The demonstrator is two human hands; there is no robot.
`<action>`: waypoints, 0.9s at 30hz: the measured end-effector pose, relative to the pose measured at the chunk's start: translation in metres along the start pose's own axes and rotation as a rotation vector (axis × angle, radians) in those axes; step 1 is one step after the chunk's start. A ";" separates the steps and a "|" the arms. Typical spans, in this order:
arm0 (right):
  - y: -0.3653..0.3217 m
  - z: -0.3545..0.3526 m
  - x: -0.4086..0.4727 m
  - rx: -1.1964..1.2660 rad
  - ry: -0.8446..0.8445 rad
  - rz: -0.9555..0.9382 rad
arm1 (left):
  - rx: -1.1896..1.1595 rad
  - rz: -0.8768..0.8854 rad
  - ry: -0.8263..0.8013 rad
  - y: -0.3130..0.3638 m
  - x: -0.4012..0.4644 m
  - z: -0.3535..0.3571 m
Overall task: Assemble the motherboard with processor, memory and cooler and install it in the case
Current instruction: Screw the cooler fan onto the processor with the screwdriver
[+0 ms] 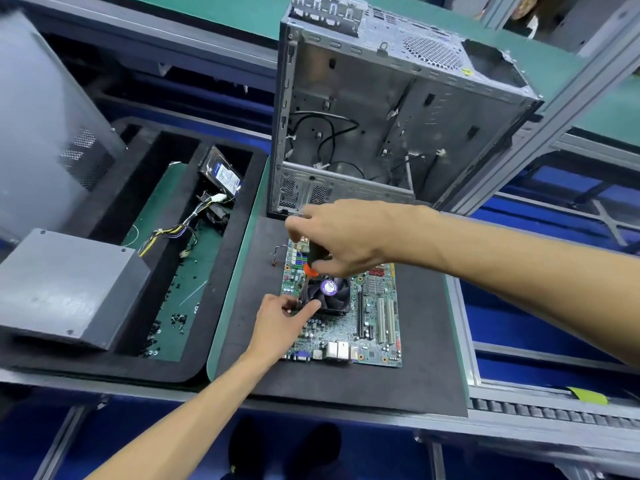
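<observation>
Right hand (341, 233) grips a screwdriver (313, 261) at cooler's (327, 294) 10 o'clock corner, left hand (280, 318) pinches cooler edge at 8. Mobo (374, 327) on mat (346, 382), case (363, 133) at 12.

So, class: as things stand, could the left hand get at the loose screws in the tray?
Probably yes. The left hand rests by the cooler, holding nothing large, and the screws lie uncovered in the open tray just to its left.

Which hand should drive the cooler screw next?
Right. The right hand already grips the screwdriver, its tip down at the cooler's left corner. The left hand is steadying the cooler there.
</observation>
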State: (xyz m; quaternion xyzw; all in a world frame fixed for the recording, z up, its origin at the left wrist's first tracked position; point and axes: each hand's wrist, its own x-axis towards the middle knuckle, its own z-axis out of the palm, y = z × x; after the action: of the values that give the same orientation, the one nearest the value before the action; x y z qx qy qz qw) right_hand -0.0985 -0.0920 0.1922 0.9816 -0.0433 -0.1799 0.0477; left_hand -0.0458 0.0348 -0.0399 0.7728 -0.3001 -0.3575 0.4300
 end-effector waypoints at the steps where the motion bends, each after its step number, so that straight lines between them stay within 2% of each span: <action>1: 0.001 -0.002 -0.002 0.071 -0.050 -0.032 | 0.000 -0.003 0.000 0.000 0.000 0.000; 4: 0.002 -0.007 -0.006 0.095 -0.072 -0.169 | 0.006 -0.011 0.005 -0.001 0.000 0.000; 6: 0.004 -0.008 -0.007 0.046 -0.042 -0.183 | 0.011 -0.011 0.007 -0.001 0.001 0.001; 8: 0.002 -0.005 -0.005 -0.012 0.020 -0.140 | 0.011 -0.007 0.010 -0.001 0.000 0.001; 12: -0.003 0.008 -0.004 -0.136 0.170 0.063 | 0.006 -0.014 0.007 -0.001 0.000 0.001; 14: -0.001 0.008 -0.007 -0.035 0.144 0.046 | 0.002 -0.014 0.011 -0.002 0.000 0.002; 16: 0.001 0.004 -0.010 0.170 0.044 -0.036 | 0.006 -0.014 0.014 -0.002 0.000 0.002; 18: 0.001 0.001 -0.011 0.266 -0.001 -0.114 | 0.017 -0.012 0.016 -0.002 0.000 0.002; 21: -0.003 0.004 -0.008 0.165 0.043 -0.109 | 0.029 -0.017 0.025 -0.002 0.000 0.002; 25: -0.009 0.011 -0.005 -0.148 0.199 0.089 | 0.036 -0.018 0.016 0.000 -0.001 0.001; 27: -0.008 0.012 -0.006 -0.123 0.221 0.112 | 0.036 -0.017 0.014 0.002 -0.002 0.000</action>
State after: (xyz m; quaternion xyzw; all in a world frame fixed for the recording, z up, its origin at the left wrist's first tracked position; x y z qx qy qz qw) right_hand -0.1081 -0.0839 0.1824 0.9867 -0.0817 -0.0700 0.1221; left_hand -0.0475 0.0353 -0.0381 0.7855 -0.2968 -0.3501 0.4151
